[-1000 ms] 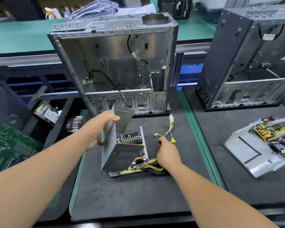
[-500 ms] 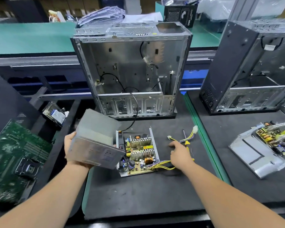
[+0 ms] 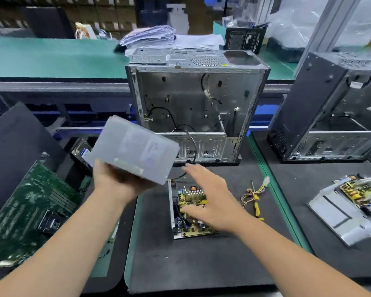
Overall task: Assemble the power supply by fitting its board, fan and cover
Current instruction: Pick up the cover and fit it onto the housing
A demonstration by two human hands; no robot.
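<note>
Meanwhile, a worker held the power supply cover (image 3: 133, 150) aloft over the bench, the board (image 3: 192, 213) exposed in its base tray.

Half a second before, the left hand (image 3: 116, 181) carried the cover low beside the tray; it now gripped the grey shell from beneath, fingers curled under its near edge, higher and tipped toward the camera. The right hand (image 3: 210, 198), which had rested by the wire bundle (image 3: 252, 195), hovered above the board with fingers spread and holding nothing, apparently reaching for the cover. That suggested the cover was being turned for fitting, though no fan could be made out. A yellow-handled screwdriver (image 3: 256, 207) lay beside the wires, an open computer case (image 3: 197, 112) stood just behind, and its black cable (image 3: 191, 146) trailed toward the tray, where it could snag.
</note>
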